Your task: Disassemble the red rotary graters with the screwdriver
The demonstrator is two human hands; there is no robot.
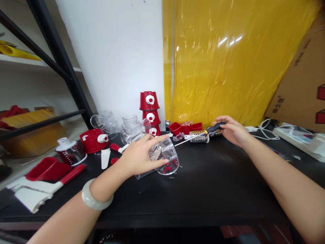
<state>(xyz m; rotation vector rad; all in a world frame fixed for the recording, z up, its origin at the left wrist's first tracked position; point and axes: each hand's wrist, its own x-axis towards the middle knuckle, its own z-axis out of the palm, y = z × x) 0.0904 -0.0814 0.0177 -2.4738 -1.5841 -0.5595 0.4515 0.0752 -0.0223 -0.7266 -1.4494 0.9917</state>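
My left hand [139, 155] is wrapped over a transparent plastic housing [170, 149], its index finger and thumb stretched along either side. The housing's round rim faces me, and small red pieces show through it. In my right hand [235, 131] is a screwdriver [214, 127] with a dark handle and yellow collar, pinched at the handle. Its shaft slants down to the left, the tip close to the housing's right side; whether they touch I cannot tell. Small metal pins or screws [171, 177] lie below the rim. My other left fingers are hidden.
Stacked red bases [149, 101] stand behind, with more transparent housings [105, 122] to their left. A perforated metal drum [199, 137] lies beyond the screwdriver. At left are a red base [93, 141], a drum [70, 152] and a white-and-red handle part [38, 193]. A power strip [302, 142] sits right.
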